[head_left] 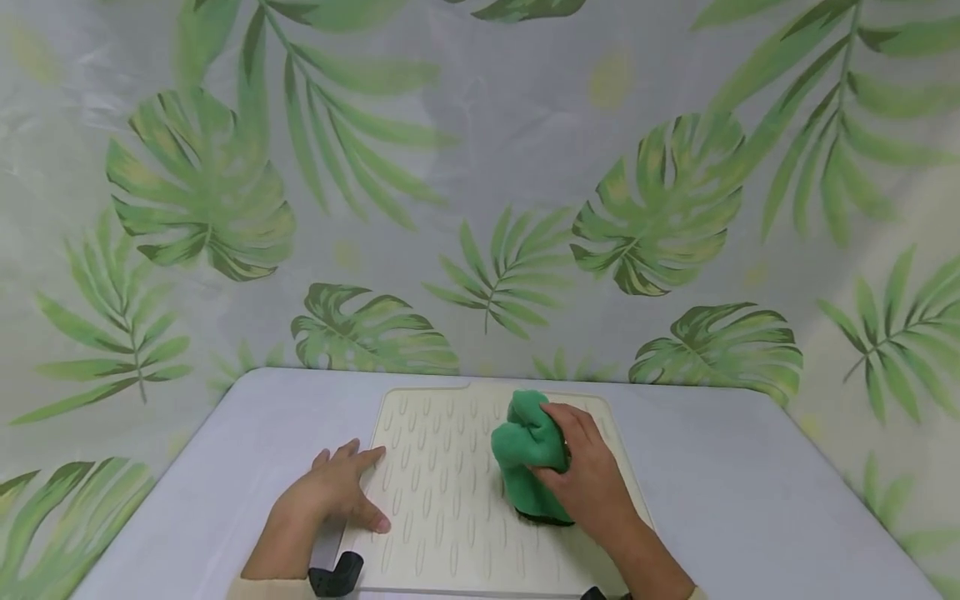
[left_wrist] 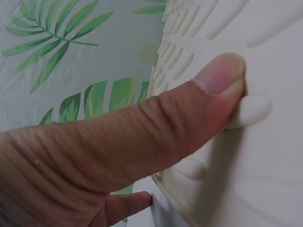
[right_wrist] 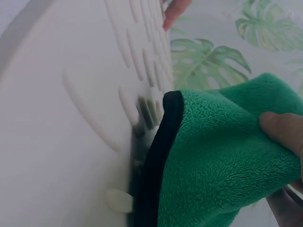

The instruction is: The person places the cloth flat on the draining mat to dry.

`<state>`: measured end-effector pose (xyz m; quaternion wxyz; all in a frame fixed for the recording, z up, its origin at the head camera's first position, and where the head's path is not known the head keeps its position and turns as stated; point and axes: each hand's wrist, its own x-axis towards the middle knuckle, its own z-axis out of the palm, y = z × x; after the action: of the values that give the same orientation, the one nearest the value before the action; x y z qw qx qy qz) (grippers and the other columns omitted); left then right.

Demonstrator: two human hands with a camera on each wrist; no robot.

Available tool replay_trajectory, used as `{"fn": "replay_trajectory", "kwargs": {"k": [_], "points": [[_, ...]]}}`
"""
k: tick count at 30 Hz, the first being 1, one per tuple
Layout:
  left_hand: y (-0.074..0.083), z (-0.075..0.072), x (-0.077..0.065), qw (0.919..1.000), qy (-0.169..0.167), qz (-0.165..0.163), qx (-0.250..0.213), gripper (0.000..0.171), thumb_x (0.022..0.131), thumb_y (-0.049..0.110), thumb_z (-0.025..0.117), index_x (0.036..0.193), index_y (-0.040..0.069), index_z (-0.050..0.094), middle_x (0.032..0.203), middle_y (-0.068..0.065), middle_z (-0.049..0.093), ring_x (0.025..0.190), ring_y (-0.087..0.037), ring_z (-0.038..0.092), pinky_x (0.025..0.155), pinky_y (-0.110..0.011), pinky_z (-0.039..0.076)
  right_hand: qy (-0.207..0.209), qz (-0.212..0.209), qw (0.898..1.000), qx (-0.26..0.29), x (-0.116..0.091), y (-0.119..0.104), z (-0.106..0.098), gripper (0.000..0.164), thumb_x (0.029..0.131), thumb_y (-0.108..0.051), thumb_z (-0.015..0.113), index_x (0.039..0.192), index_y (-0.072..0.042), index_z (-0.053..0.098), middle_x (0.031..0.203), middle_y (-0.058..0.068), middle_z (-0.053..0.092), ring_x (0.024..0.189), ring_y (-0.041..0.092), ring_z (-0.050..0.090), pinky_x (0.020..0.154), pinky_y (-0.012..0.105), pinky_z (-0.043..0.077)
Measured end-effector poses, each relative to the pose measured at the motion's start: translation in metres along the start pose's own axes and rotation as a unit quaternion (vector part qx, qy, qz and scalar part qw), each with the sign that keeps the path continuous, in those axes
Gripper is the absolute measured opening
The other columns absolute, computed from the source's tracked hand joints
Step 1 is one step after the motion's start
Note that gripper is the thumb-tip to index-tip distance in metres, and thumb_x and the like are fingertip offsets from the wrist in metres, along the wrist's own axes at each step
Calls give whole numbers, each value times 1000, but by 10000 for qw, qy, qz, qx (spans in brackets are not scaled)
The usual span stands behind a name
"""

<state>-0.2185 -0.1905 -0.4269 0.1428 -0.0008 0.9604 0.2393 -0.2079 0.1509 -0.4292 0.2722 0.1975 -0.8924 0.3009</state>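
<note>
A cream mat [head_left: 442,533] with raised oval ridges lies on the white table. My left hand [head_left: 337,487] rests at the mat's left edge with fingers spread, and its thumb [left_wrist: 189,101] touches the ridged surface. On the right half of the mat, my right hand [head_left: 588,467] grips a bunched green cloth [head_left: 528,450] between thumb and fingers. In the right wrist view the fluffy cloth [right_wrist: 222,142] shows a dark border, which hangs against the ridges. Part of the right hand's grip is hidden by the cloth.
The white tabletop [head_left: 742,492] extends on both sides of the mat. Behind it hangs a grey sheet [head_left: 510,167] printed with green leaves. A black wrist mount [head_left: 336,575] sits at the left wrist, near the mat's front left corner.
</note>
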Motion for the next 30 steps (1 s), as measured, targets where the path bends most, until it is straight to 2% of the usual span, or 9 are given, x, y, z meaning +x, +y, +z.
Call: {"fn": "replay_trajectory", "kwargs": {"k": [4, 6, 13, 16, 22, 25, 30], "points": [[4, -2, 1, 10000, 23, -17, 20, 116, 48, 43, 99, 151, 17, 52, 164, -29, 28, 148, -66, 12, 110, -82, 24, -414, 121, 9990, 124, 0, -2, 1, 83, 73, -8, 92, 144, -17, 52, 138, 8, 56, 116, 26, 66, 85, 34, 62], [5, -3, 1, 10000, 9, -36, 26, 116, 48, 42, 100, 151, 17, 52, 164, -29, 27, 148, -66, 12, 109, -82, 24, -677, 238, 9973, 165, -1, -3, 2, 79, 75, -9, 91, 144, -18, 53, 137, 5, 58, 114, 24, 68, 86, 33, 62], [4, -5, 0, 10000, 63, -10, 61, 115, 48, 42, 100, 151, 18, 52, 164, -29, 28, 148, -66, 13, 109, -82, 25, -1425, 548, 9882, -119, -1, -8, 1, 79, 84, -14, 84, 153, -28, 47, 142, 2, 63, 130, 27, 62, 103, 46, 54], [4, -5, -1, 10000, 3, -30, 38, 116, 49, 42, 100, 151, 17, 52, 164, -29, 28, 148, -66, 12, 109, -82, 25, -1891, 498, 9803, -273, -3, -8, 0, 74, 89, -15, 80, 153, -29, 47, 144, 4, 63, 132, 30, 60, 105, 49, 53], [3, -4, 0, 10000, 53, -28, 56, 116, 48, 43, 100, 151, 17, 52, 164, -29, 29, 148, -66, 13, 109, -82, 25, -2743, 467, 9604, -180, -5, -6, 1, 60, 95, -17, 72, 151, -20, 52, 144, 10, 63, 133, 34, 60, 108, 51, 50], [3, -2, -1, 10000, 60, -12, 69, 117, 47, 43, 100, 150, 17, 53, 163, -30, 29, 147, -67, 13, 108, -83, 26, -3008, 638, 9516, -5, -6, -5, -1, 59, 96, -17, 71, 151, -18, 52, 145, 12, 62, 134, 36, 59, 107, 54, 49], [2, -1, 0, 10000, 37, -78, -22, 118, 44, 44, 99, 150, 17, 53, 164, -29, 28, 148, -66, 12, 109, -83, 24, -3300, 831, 9397, 344, -5, -3, -4, 63, 96, -28, 72, 153, -17, 48, 149, 14, 58, 137, 37, 56, 108, 58, 48]]}}
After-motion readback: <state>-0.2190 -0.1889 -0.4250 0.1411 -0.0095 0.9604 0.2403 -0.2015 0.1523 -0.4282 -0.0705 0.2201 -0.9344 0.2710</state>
